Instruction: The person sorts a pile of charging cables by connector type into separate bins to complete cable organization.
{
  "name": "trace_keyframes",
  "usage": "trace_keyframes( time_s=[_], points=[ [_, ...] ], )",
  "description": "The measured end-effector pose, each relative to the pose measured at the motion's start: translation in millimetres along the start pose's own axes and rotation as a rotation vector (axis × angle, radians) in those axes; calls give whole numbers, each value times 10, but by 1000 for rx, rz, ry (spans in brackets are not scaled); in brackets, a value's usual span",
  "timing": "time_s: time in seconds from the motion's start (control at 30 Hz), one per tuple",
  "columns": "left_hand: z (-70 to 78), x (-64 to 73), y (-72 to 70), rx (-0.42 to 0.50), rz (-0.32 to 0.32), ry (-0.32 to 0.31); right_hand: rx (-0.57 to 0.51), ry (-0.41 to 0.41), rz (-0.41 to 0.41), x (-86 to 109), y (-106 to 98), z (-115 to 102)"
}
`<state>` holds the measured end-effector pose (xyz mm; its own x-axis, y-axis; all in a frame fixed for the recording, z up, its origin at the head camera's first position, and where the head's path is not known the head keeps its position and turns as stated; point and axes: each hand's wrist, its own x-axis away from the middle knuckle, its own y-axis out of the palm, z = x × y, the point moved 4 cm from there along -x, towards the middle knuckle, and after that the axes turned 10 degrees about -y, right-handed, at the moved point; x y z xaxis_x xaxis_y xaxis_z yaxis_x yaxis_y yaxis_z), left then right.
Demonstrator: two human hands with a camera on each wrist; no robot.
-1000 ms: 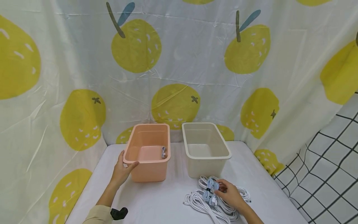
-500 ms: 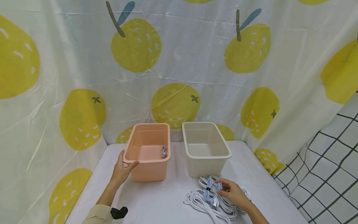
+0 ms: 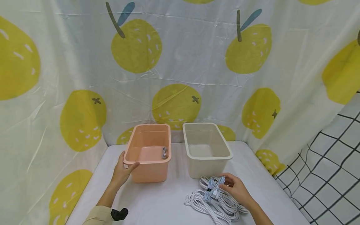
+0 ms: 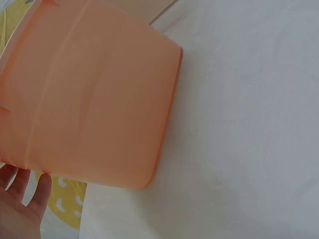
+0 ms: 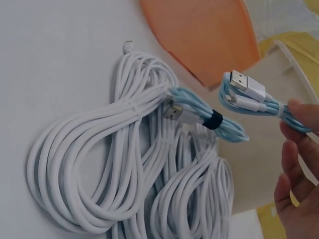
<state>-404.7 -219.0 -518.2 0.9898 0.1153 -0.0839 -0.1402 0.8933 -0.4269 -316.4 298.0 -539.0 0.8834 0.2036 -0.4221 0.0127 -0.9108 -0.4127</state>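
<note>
My left hand (image 3: 121, 172) holds the front left corner of an orange plastic bin (image 3: 150, 172), its thumb along the front rim. The left wrist view shows the fingertips at the bin's side. In the right wrist view, my right hand (image 5: 301, 164) pinches a coiled light blue USB cable (image 5: 249, 97) between thumb and finger, plugs pointing away. Below it, a second light blue USB cable (image 5: 229, 130) with a black tie lies on a heap of coiled white cables (image 5: 89, 164). A small bundled grey cable (image 3: 164, 153) rests inside the orange bin.
A cream bin (image 3: 209, 167) stands right of the orange one, behind the cable heap. The table (image 3: 157, 203) has a white cover. A fruit-print curtain (image 3: 197, 62) hangs behind, and a black wire grid (image 3: 332, 168) borders the right side.
My right hand has lifted one light blue cable off the heap, moving slightly up and right and separating it from the black-tied one. The left hand stays on the orange bin.
</note>
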Motion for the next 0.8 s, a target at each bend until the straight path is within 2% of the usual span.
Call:
trace_keyframes(
  time_s=[0.17, 0.3, 0.8],
  points=[
    [-3, 6, -3, -3, -10, -8, -21, 8, 5, -70, 24, -86],
    [11, 14, 9, -7, -8, -6, 9, 1, -2, -134, 31, -143],
    [21, 24, -9, 6, 4, 15, 24, -86, -19, -434, 107, -440]
  ],
)
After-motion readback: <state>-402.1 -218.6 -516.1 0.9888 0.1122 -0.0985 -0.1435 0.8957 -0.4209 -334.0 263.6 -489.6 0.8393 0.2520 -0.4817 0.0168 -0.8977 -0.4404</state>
